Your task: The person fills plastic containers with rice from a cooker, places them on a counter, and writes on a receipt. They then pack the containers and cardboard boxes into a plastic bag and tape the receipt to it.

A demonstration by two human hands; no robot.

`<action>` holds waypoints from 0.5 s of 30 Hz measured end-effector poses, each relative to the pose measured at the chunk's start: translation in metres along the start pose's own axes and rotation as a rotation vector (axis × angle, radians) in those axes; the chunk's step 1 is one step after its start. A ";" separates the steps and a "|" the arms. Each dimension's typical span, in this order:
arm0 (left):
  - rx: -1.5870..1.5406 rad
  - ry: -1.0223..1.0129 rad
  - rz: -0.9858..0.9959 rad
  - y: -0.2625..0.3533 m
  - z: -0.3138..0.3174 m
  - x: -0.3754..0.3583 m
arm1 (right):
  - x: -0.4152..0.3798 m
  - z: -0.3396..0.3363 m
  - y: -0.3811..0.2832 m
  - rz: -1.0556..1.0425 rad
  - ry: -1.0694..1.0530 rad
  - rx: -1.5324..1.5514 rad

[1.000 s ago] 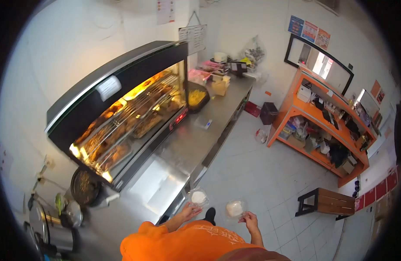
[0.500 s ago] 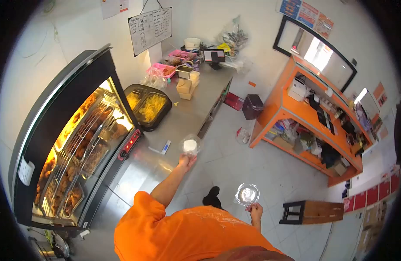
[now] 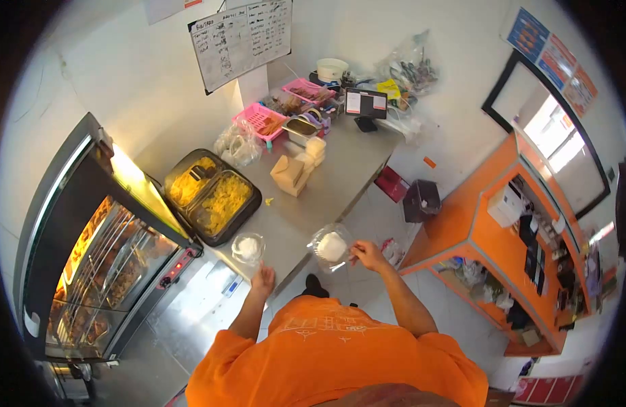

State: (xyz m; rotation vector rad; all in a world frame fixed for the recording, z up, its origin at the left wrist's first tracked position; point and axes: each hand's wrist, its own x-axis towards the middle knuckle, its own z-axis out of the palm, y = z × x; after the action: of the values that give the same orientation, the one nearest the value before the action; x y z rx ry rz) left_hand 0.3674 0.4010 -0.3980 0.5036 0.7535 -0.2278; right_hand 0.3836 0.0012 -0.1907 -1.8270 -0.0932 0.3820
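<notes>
My left hand (image 3: 263,278) is closed on the near rim of a clear plastic container (image 3: 248,248) with something white in it, at the counter's near edge. To the right, my right hand (image 3: 367,254) pinches the edge of a second clear container (image 3: 330,247), which also shows a white mass inside. Both containers are upright and apart from each other. Beyond the left one, a black two-part tray (image 3: 221,230) of yellow food rests on the counter (image 3: 302,210).
A heated glass cabinet (image 3: 109,271) stands at the left. Further back on the counter are a brown paper box (image 3: 289,175), pink baskets (image 3: 260,121) and a small screen (image 3: 366,104). An orange shelf unit (image 3: 455,217) and a dark bin (image 3: 421,201) are at the right.
The view has turned and moved closer to the counter. My right hand has come from low on the right up beside the counter with its container. My left hand's container is now nearer the black tray.
</notes>
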 end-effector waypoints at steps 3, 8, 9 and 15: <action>0.147 -0.185 -0.201 -0.013 0.042 -0.012 | 0.083 -0.018 -0.008 -0.032 -0.153 0.109; 0.412 -0.312 -0.004 -0.013 0.239 -0.060 | 0.178 -0.030 -0.005 0.025 -0.304 0.166; 0.404 -0.293 0.030 -0.017 0.259 -0.041 | 0.193 -0.036 -0.003 0.040 -0.328 0.131; 0.221 -0.189 0.006 -0.049 0.291 0.088 | 0.343 -0.150 -0.005 0.334 -0.084 -0.124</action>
State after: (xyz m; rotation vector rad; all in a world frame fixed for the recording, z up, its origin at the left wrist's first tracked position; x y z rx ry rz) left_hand 0.5852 0.2082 -0.2975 0.6835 0.5446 -0.3502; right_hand 0.7534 -0.0472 -0.2225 -1.9518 0.1356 0.7016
